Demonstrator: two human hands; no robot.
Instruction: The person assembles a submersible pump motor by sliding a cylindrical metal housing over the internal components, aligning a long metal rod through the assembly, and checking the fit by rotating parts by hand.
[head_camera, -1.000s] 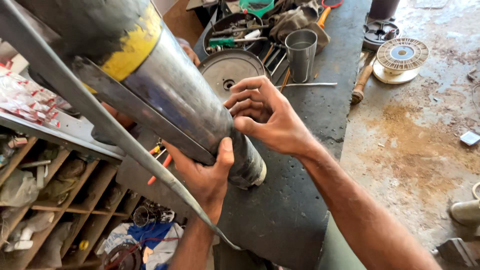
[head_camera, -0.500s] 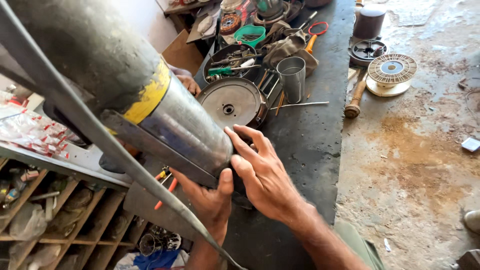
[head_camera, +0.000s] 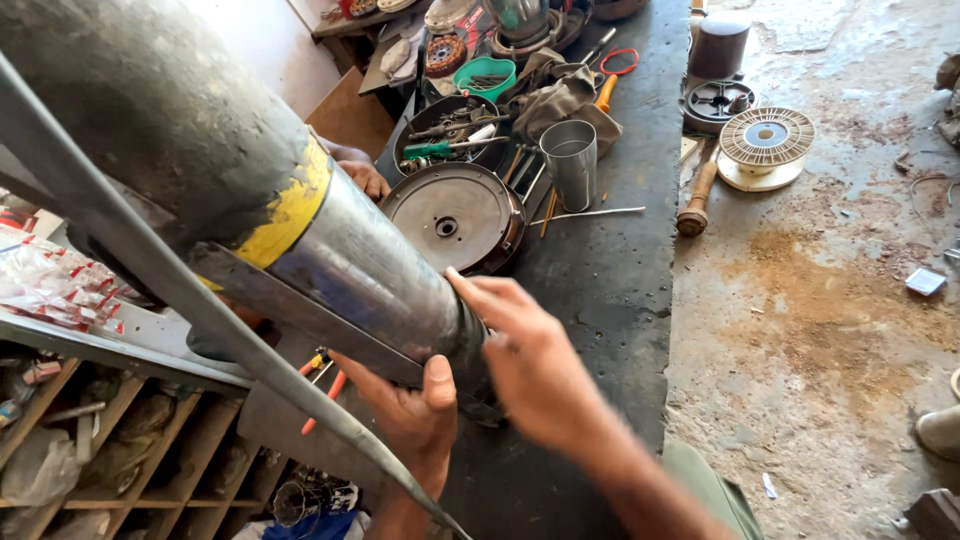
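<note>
A long grey metal cylinder (head_camera: 370, 270) with a yellow band (head_camera: 290, 215) slants down from the upper left over a dark workbench (head_camera: 610, 280). My left hand (head_camera: 410, 415) cups the cylinder's lower end from underneath, thumb up against its side. My right hand (head_camera: 535, 375) lies flat over that same end with its fingers stretched along the top; it is blurred. A flat metal strip runs along the cylinder's underside. Another person's hand (head_camera: 358, 172) shows behind the cylinder.
A grey angle bar (head_camera: 200, 300) crosses diagonally in front. On the bench lie a round metal disc (head_camera: 455, 215), a steel cup (head_camera: 572, 162), a bowl of tools (head_camera: 450, 130) and a wire spool (head_camera: 765, 140). Wooden shelf compartments (head_camera: 120, 450) sit lower left.
My right hand has uncurled from gripping the cylinder's end and now lies flat over it. The view has shifted, so the cylinder's end sits lower and further right.
</note>
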